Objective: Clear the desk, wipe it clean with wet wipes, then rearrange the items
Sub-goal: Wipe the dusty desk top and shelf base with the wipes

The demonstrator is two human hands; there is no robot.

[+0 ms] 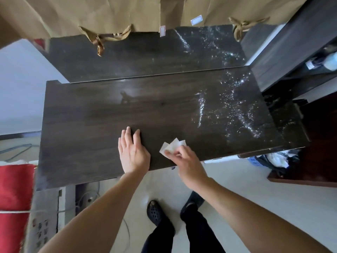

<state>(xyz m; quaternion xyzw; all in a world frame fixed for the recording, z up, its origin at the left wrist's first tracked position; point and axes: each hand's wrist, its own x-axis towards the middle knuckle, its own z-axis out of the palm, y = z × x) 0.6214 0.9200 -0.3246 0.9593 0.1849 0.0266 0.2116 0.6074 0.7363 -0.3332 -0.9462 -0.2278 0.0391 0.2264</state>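
The dark wood desk (94,125) fills the middle of the head view, with a raised back shelf (127,57) behind it. Wet streaks and droplets (235,110) glisten on its right half. My right hand (186,161) grips a crumpled white wet wipe (172,146) against the desk top near the front edge. My left hand (132,152) rests flat on the desk just left of it, fingers straight and together.
Tan curtains (109,13) with tied sashes hang behind the desk. A dark shelf unit (295,44) holding bottles stands at the right. A blue basket of clothes (273,159) sits on the floor at the right, a red cloth (14,189) at the left. My feet are below the desk's front edge.
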